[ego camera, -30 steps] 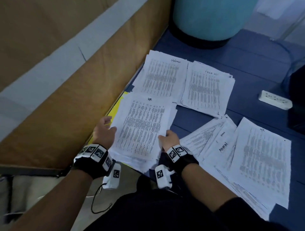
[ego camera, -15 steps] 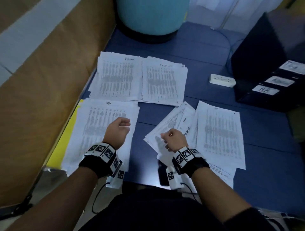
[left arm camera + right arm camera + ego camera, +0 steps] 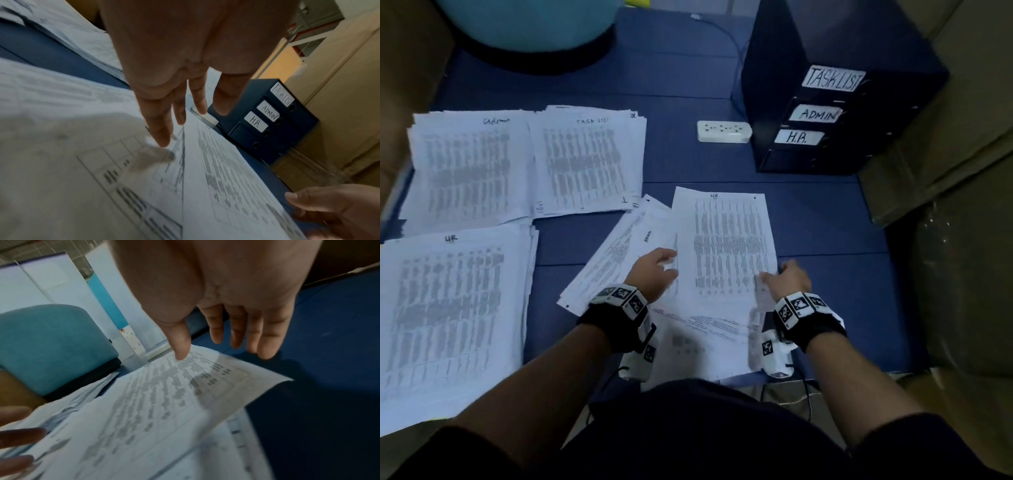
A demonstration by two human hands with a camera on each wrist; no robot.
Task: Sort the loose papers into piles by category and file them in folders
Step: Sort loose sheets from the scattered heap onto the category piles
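Three sorted piles lie on the blue mat [image 3: 688,85] at the left: one headed Admin [image 3: 469,164], one headed Task List [image 3: 585,161], one headed HR [image 3: 448,308]. A loose fan of papers [image 3: 619,260] lies in front of me, and its top sheet [image 3: 726,246] is marked HR. My left hand [image 3: 654,270] has straight fingers [image 3: 162,136] touching the paper at that sheet's left edge. My right hand [image 3: 787,279] is at the sheet's lower right corner, which curls up slightly. The thumb [image 3: 180,352] rests on the sheet, with the other fingers extended past its edge.
A dark box of folders [image 3: 825,113] labelled TASKLIST, ADMIN and H.R. stands at the back right, with a white power strip [image 3: 723,131] beside it. A teal round seat [image 3: 527,24] is at the back left. Brown cardboard [image 3: 945,154] borders the mat on the right.
Both hands have left the HR pile at the left and moved right to the loose fan. They now sit at either side of its top sheet. The view has swung right.
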